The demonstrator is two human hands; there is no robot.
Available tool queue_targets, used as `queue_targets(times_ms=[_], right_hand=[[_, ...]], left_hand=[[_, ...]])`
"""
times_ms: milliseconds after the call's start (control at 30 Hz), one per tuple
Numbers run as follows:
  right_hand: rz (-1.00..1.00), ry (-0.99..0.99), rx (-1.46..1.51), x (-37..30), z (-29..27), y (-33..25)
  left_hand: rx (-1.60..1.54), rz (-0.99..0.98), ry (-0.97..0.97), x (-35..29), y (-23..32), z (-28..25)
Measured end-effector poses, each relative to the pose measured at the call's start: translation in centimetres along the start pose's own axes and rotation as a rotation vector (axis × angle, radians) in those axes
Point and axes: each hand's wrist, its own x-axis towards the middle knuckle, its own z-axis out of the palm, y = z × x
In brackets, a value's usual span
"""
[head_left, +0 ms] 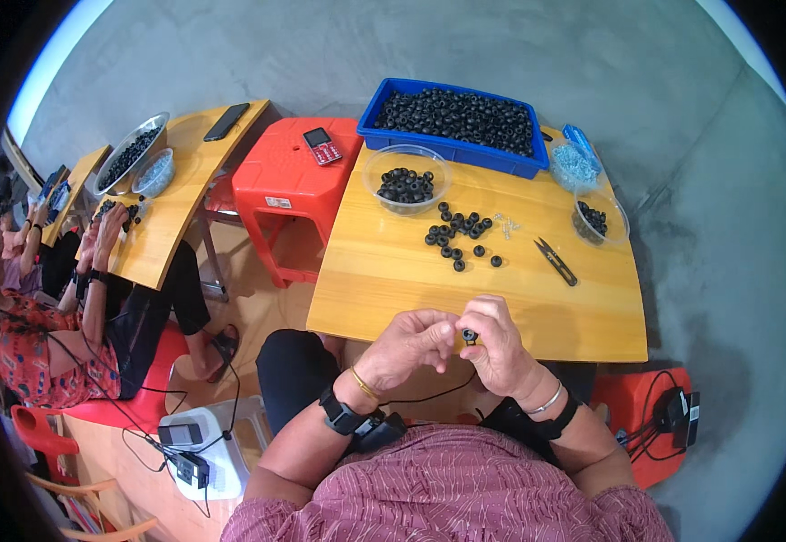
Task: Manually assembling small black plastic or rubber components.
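Note:
My right hand (500,348) is closed, with a small black round piece with a hole (470,336) between its thumb and fingers. Close beside it, my left hand (411,348) has its thumb and forefinger drawn together; whatever they pinch is too small to make out. Both hands are above the near edge of the yellow wooden table (375,298). Beyond them lies a loose group of similar black pieces (452,237), with a few tiny pale bits (506,226) next to it. A pair of black thread snips (556,262) rests to the right.
At the table's back stands a blue tray (384,135) heaped with black pieces. Clear tubs (399,210) hold more, and another tub (575,172) holds light-blue bits. A red stool (289,181) bearing a phone (322,146) adjoins the left. Another person (54,352) works farther left.

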Motion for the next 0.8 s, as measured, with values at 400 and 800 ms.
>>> queue_targets(times_ms=[400, 800], right_hand=[[0.085, 0.094, 0.077, -0.3, 1.1, -0.2], [0.121, 0.035, -0.221, -1.2, 2.4, 2.9]], left_hand=[[-0.148, 0.023, -0.076, 0.4, -0.2, 0.1], [0.671, 0.275, 0.263, 2.0, -2.2, -0.5]])
